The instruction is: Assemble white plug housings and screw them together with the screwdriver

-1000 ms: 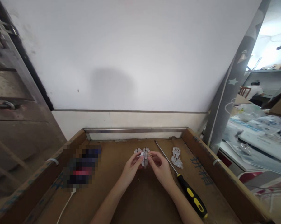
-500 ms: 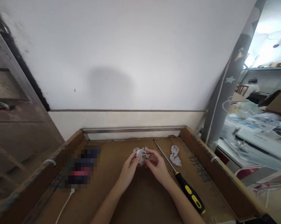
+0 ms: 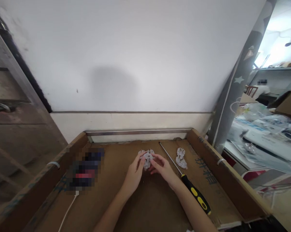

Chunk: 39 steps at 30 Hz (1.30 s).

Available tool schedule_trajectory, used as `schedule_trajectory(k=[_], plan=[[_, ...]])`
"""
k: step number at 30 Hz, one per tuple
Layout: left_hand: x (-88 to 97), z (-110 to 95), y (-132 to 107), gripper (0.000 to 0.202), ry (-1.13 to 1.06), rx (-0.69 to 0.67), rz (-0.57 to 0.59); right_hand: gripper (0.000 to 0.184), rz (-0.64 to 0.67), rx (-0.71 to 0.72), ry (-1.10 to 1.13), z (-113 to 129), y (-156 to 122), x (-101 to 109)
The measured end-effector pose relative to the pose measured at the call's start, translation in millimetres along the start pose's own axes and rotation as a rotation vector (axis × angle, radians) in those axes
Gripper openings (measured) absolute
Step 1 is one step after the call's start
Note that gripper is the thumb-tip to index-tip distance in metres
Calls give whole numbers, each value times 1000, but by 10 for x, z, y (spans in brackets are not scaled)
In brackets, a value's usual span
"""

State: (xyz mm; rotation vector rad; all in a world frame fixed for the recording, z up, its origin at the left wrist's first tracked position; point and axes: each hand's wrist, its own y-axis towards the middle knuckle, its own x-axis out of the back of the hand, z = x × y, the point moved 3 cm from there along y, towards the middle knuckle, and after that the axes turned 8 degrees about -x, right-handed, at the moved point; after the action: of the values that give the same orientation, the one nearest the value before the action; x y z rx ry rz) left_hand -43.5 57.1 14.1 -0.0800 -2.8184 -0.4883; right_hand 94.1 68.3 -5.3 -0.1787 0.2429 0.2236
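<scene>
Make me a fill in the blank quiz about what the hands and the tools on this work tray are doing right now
1. Both hands, left hand and right hand, hold one clear ____ between them.
2. The screwdriver lies on the tray, to the ____ of the right hand.
3. The screwdriver's handle is black and ____.

Missing words: plug; right; yellow

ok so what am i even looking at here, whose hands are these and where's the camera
There is no machine here: the camera sits on a person's head, looking forward and down at their own two bare hands. The left hand and right hand together hold a small clear plastic plug with metal pins over a brown cardboard tray. Two more clear plug parts lie to the right, beside a screwdriver with a black and yellow handle. A white cable runs along the left, from a blurred-out patch. Another person sits far off at the right.
</scene>
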Motion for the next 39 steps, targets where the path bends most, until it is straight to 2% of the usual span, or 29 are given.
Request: schedule_trajectory(k=[6, 12, 24, 33, 39], plan=[[31, -59, -19, 36, 197, -111, -34, 54, 26, -31, 72, 78, -58, 45], [48, -102, -40, 32, 293, -140, -9, 48, -8, 17, 16, 99, -49, 43], [5, -168, -39, 30, 240, -156, 35, 38, -8, 107, -74, 69, -34, 62], [12, -194, -42, 32, 251, -128, 29, 38, 14, 147, -145, 104, -64, 42], [-5, -147, -52, 32, 239, -117, 85, 43, -21, 194, -272, 87, -23, 68]])
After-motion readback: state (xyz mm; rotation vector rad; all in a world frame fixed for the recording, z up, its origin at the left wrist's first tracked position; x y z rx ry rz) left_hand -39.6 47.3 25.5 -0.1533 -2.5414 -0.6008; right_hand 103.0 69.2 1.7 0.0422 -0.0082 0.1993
